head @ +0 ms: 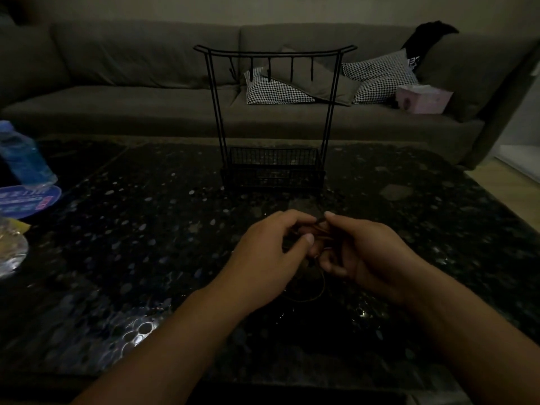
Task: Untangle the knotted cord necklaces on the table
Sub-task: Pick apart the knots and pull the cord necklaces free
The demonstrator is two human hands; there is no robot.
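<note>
While hands meet | left hand (263, 252), right hand (371, 252) pinch cords (318, 228)

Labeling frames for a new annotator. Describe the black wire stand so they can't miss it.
Start at the grey sofa along the back, then drop to the dark speckled table before it. The black wire stand rises mid-table, beyond both hands. It alone is tall: hooked top bar, mesh basket base.

Home living room, dimly lit. Indicated by: grey sofa (146, 83) beyond far table edge, checked cushions (274, 89), pink tissue box (423, 99) on seat, dark speckled coffee table (146, 229), blue bottle (23, 156) at left table edge.
</note>
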